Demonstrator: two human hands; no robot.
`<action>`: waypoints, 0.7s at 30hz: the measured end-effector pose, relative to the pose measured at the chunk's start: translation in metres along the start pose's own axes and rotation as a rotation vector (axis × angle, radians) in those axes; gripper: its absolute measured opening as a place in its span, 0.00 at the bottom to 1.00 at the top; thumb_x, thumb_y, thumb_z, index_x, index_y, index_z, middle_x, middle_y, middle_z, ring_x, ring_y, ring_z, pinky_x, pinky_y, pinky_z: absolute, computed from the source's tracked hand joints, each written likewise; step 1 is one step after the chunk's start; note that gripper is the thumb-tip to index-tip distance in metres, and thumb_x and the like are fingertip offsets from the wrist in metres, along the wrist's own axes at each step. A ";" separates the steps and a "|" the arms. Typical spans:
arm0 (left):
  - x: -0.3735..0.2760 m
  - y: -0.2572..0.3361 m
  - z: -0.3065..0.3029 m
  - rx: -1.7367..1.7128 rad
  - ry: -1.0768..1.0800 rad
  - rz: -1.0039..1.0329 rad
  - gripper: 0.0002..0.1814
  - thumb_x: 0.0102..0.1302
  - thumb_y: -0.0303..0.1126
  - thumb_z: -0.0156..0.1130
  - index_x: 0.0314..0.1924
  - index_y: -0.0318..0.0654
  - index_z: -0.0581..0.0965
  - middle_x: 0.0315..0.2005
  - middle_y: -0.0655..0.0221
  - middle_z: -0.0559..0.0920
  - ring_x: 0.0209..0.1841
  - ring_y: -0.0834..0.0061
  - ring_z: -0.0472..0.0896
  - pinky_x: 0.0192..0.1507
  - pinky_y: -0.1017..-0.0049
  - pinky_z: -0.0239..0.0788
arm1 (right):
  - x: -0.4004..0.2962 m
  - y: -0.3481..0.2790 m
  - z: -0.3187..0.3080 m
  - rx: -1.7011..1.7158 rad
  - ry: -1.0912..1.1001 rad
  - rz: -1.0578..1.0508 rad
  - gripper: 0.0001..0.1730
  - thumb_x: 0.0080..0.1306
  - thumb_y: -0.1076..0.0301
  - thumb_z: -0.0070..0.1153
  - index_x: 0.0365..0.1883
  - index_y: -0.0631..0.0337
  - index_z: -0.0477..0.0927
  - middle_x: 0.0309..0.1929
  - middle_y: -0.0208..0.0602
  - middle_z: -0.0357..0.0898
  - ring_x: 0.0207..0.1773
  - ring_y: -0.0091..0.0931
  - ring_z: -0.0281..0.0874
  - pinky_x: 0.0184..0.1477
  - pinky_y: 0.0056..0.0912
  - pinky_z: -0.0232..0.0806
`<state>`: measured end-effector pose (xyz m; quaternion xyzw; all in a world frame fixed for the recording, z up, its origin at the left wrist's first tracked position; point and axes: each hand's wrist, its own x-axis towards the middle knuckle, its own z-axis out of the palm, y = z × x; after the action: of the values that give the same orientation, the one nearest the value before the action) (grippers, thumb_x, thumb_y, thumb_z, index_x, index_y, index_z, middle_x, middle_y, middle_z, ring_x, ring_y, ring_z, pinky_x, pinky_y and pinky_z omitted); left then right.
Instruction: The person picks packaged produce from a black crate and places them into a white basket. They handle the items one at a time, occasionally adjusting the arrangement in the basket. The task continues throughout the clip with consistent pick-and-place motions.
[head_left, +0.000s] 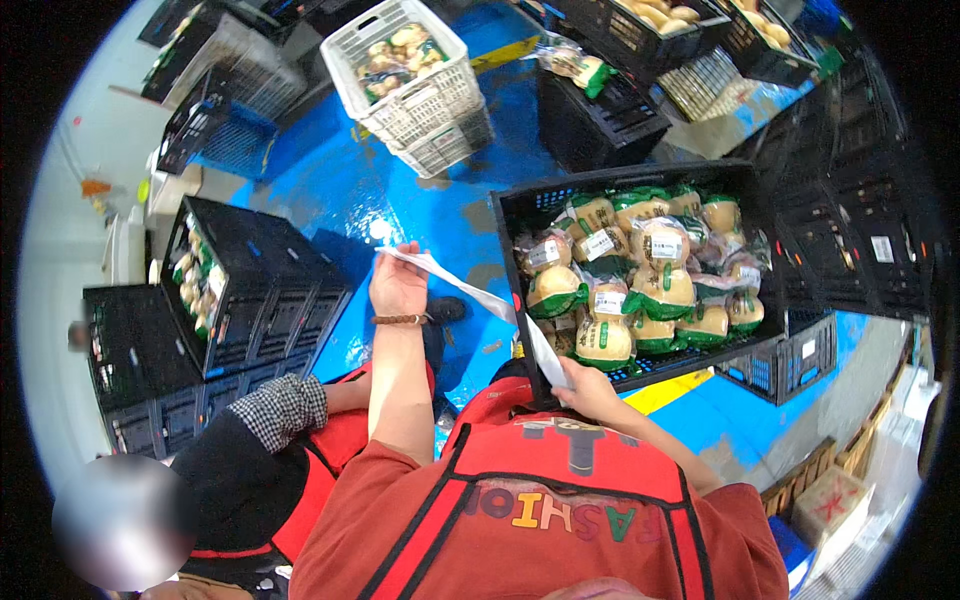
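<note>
A long white paper strip (472, 296), seemingly a label strip, stretches between my two hands. My left hand (400, 283), palm up, holds its far end with the fingertips. At the lower end, my right hand (589, 388) grips the strip beside the near left corner of a black plastic crate (525, 341). Part of the strip runs along that crate's left wall. Inside the crate lie several bags of pale tan produce (604, 341) in clear and green film. White printed labels (667, 246) are on some of the bags.
A co-worker's checked cuff (281, 412) is close to my left forearm. Stacked black crates (259, 289) stand at left. A white crate of produce (442, 94) stands ahead on the wet blue floor (315, 161). More dark crates (840, 232) are stacked at right.
</note>
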<state>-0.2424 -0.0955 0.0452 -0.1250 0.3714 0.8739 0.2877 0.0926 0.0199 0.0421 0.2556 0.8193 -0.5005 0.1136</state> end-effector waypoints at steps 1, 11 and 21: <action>-0.021 0.012 0.025 0.054 -0.023 0.122 0.05 0.68 0.33 0.46 0.39 0.42 0.70 0.33 0.66 0.79 0.41 0.67 0.77 0.49 0.57 0.68 | 0.004 0.014 0.006 0.125 0.050 -0.027 0.31 0.53 0.63 0.61 0.55 0.61 0.67 0.34 0.50 0.77 0.37 0.42 0.77 0.40 0.41 0.68; -0.152 -0.055 0.016 0.038 0.093 -0.440 0.17 0.67 0.46 0.47 0.36 0.38 0.72 0.18 0.72 0.71 0.16 0.79 0.65 0.19 0.77 0.60 | 0.004 -0.014 -0.075 0.880 -0.302 0.120 0.44 0.56 0.76 0.60 0.66 0.65 0.50 0.50 0.46 0.70 0.49 0.27 0.70 0.49 0.27 0.64; -0.148 -0.070 -0.038 0.827 -0.200 -0.436 0.12 0.62 0.38 0.57 0.31 0.36 0.79 0.20 0.72 0.77 0.17 0.86 0.69 0.17 0.84 0.54 | -0.063 0.056 -0.116 -0.330 -0.218 -0.100 0.35 0.49 0.62 0.64 0.56 0.60 0.69 0.42 0.49 0.78 0.42 0.38 0.78 0.44 0.38 0.69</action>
<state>-0.0819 -0.1445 0.0421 0.0095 0.6237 0.5796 0.5243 0.1836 0.1229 0.0818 0.1368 0.8847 -0.3892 0.2173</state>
